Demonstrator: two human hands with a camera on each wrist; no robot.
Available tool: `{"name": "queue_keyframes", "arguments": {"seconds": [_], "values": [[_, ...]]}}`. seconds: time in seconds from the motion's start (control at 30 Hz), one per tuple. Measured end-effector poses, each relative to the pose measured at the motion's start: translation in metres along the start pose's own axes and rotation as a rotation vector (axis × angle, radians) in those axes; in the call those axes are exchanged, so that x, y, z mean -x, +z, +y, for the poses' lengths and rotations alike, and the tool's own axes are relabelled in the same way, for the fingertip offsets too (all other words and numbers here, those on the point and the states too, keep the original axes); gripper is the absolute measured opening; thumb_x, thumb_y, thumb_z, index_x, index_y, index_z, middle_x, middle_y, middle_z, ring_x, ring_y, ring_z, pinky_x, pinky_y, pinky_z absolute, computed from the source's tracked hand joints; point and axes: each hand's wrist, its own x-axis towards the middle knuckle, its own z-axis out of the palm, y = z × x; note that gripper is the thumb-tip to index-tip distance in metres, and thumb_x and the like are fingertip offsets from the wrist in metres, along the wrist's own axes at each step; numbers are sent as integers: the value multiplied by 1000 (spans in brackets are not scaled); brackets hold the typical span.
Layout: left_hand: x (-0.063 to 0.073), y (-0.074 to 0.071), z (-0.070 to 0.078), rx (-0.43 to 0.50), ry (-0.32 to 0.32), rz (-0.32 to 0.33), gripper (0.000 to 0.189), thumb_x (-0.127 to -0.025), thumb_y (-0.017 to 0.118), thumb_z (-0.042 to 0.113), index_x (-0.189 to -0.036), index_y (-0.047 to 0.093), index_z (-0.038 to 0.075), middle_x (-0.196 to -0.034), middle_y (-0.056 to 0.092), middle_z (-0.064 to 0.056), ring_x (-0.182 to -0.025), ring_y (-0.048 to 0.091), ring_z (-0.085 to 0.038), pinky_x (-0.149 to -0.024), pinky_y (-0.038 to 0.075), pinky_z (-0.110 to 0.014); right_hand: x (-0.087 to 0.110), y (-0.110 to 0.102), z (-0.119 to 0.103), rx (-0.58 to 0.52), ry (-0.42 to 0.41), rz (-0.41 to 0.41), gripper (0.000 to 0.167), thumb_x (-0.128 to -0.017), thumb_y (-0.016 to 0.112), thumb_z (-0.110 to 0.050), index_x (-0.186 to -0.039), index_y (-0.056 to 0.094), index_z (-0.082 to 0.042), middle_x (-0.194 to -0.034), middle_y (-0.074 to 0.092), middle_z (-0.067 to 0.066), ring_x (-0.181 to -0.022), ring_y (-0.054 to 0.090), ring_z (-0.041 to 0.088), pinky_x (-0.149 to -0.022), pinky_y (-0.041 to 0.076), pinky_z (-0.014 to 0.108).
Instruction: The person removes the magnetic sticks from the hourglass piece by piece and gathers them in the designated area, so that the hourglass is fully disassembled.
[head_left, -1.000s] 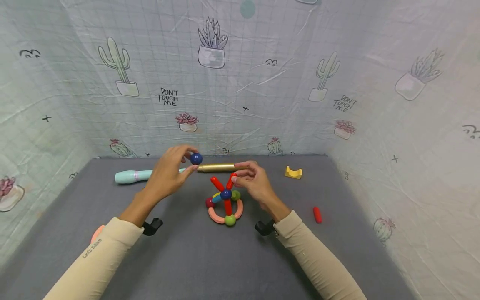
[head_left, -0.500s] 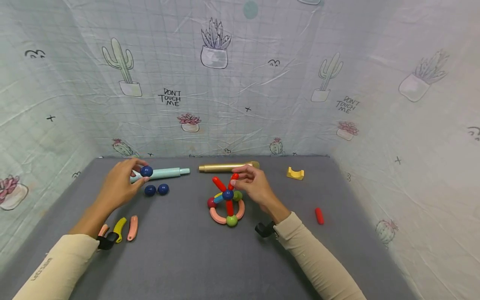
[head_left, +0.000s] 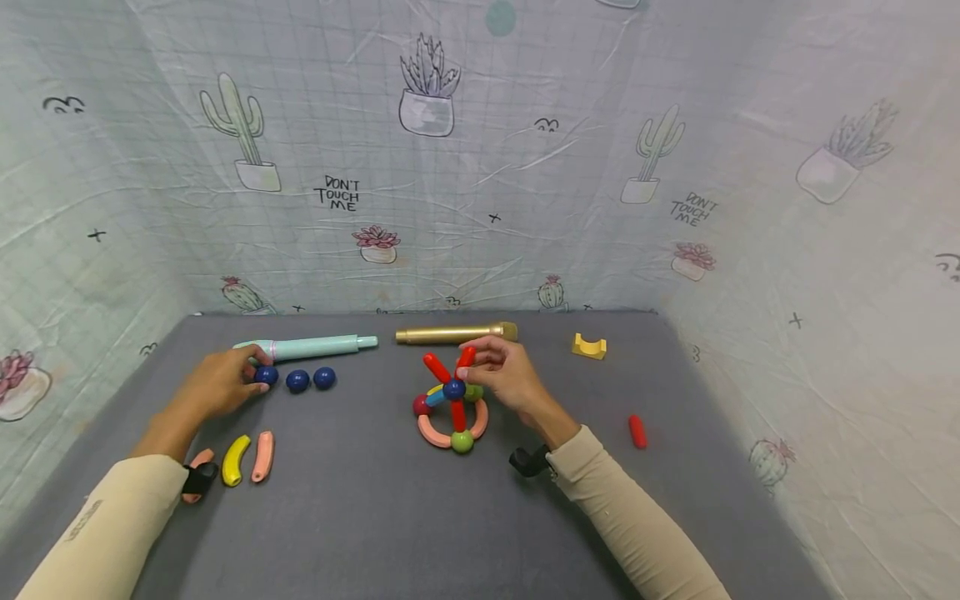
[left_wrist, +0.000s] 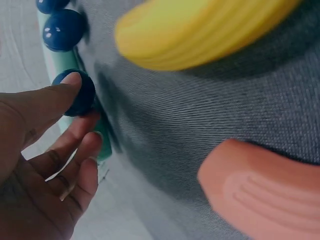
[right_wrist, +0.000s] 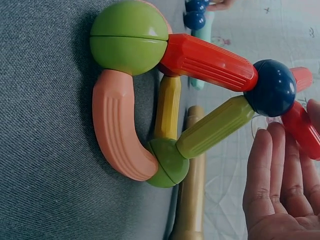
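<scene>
At the left, my left hand [head_left: 213, 382] pinches a dark blue ball [head_left: 266, 376] between thumb and fingers, low at the table. Two more blue balls [head_left: 297, 382] lie to its right in a row. In the middle stands a built frame of magnetic sticks and balls: curved pink sticks [head_left: 433, 433] and green balls [right_wrist: 129, 38] form its base, and straight sticks rise to a blue ball [right_wrist: 272, 88] on top. Two red sticks point up from that ball. My right hand [head_left: 510, 375] pinches the right one, a red stick [head_left: 466, 358].
A mint-green tube [head_left: 315, 347] and a gold microphone-like piece [head_left: 442, 335] lie along the back. Yellow [head_left: 236, 460] and pink curved sticks [head_left: 263, 456] lie front left. Right are a yellow notched block [head_left: 589, 347] and a loose red stick [head_left: 637, 432].
My left hand has carried the blue ball from near the frame leftward and down, beside the other two. My right hand has stayed at the red stick on the frame.
</scene>
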Motion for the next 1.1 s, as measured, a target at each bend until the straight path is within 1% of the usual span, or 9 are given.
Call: {"name": "queue_keyframes", "arguments": {"seconds": [0.13, 0.23, 0.33, 0.43, 0.6, 0.7, 0.8, 0.93, 1.1], "values": [[-1, 1, -4, 4, -18, -34, 39, -95, 80, 17, -126, 63, 0, -109, 72, -29, -102, 67, -48, -86, 51, -66, 0, 2, 0, 6, 8, -13, 34, -94, 82, -9, -126, 73, -8, -117, 77, 18, -91, 73, 16, -100, 57, 60], [-1, 3, -4, 8, -19, -33, 40, -95, 79, 17, -126, 62, -1, -110, 71, -30, -103, 66, -49, -87, 50, -67, 0, 3, 0, 8, 10, -10, 34, -93, 83, -9, -125, 72, -7, -117, 76, 20, -90, 72, 16, -100, 57, 59], [-1, 3, -1, -8, -6, -2, 43, -95, 80, 16, -129, 61, -1, -113, 69, -32, -106, 64, -52, -89, 49, -68, 0, 3, 0, 5, 8, -8, 33, -93, 82, -8, -125, 72, -7, -116, 76, 20, -90, 72, 16, -100, 56, 60], [3, 2, 11, -36, -6, 48, 47, -96, 79, 18, -135, 59, 2, -120, 64, -33, -113, 57, -53, -90, 47, -69, 0, 3, 0, 3, -3, -10, 33, -94, 81, -6, -125, 73, -7, -116, 76, 21, -89, 73, 15, -100, 56, 61], [9, -2, 51, -38, 31, 147, 49, -97, 79, 22, -139, 60, 7, -123, 60, -29, -114, 53, -50, -86, 47, -65, 0, 2, 1, 20, -30, -7, 33, -94, 81, -7, -126, 73, -7, -113, 77, 17, -91, 74, 16, -96, 60, 52], [10, 1, 81, 17, 95, 193, 45, -96, 80, 22, -136, 64, 7, -121, 63, -27, -113, 56, -46, -88, 47, -62, 0, 2, 1, 33, -35, 0, 33, -94, 81, -8, -126, 73, -8, -112, 77, 15, -92, 74, 16, -93, 62, 46], [10, 10, 111, 93, 158, 215, 42, -97, 80, 23, -133, 66, 7, -119, 66, -23, -111, 60, -42, -92, 47, -60, 1, 3, -1, 41, -36, 2, 33, -94, 81, -8, -126, 73, -8, -113, 77, 16, -93, 74, 17, -94, 62, 47], [7, 27, 145, 205, 195, 194, 44, -98, 80, 29, -135, 66, 10, -120, 70, -17, -107, 66, -36, -92, 52, -57, 2, 4, -4, 52, -38, -2, 34, -94, 81, -7, -127, 72, -7, -115, 76, 18, -94, 74, 18, -94, 62, 45], [-1, 52, 176, 442, 212, 131, 47, -97, 81, 31, -137, 65, 13, -123, 72, -14, -109, 67, -35, -93, 55, -57, 2, 5, -5, 69, -47, 1, 34, -94, 81, -7, -127, 71, -7, -116, 76, 18, -94, 74, 17, -88, 62, 33]]}}
